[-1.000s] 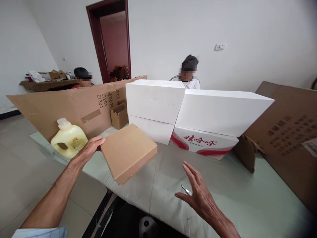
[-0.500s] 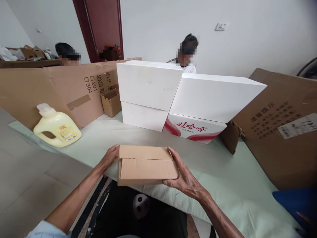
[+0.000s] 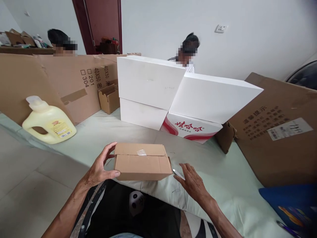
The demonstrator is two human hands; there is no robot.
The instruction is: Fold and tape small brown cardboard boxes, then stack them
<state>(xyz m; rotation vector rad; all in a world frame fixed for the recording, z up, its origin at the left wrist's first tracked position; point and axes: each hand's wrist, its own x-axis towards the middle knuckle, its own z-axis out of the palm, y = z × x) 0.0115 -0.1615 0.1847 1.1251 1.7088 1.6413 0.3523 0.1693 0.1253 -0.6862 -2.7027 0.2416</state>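
Your left hand (image 3: 97,170) has fingers clamped on one brown rectangular cardboard box (image 3: 142,165) at the pale-green worktop's (image 3: 213,165) near edge; right hand (image 3: 193,180) round one slim silver tool (image 3: 176,172), grip unclear!

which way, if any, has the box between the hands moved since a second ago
Yes: the box has moved rightward, away from the yellow bottle, and nearer, away from the white boxes.

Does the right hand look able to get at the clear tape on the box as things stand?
Probably yes. The clear tape lies uncovered across the seam of the box, the right hand is just off its right end, and the left hand is at the other end, out of the way.
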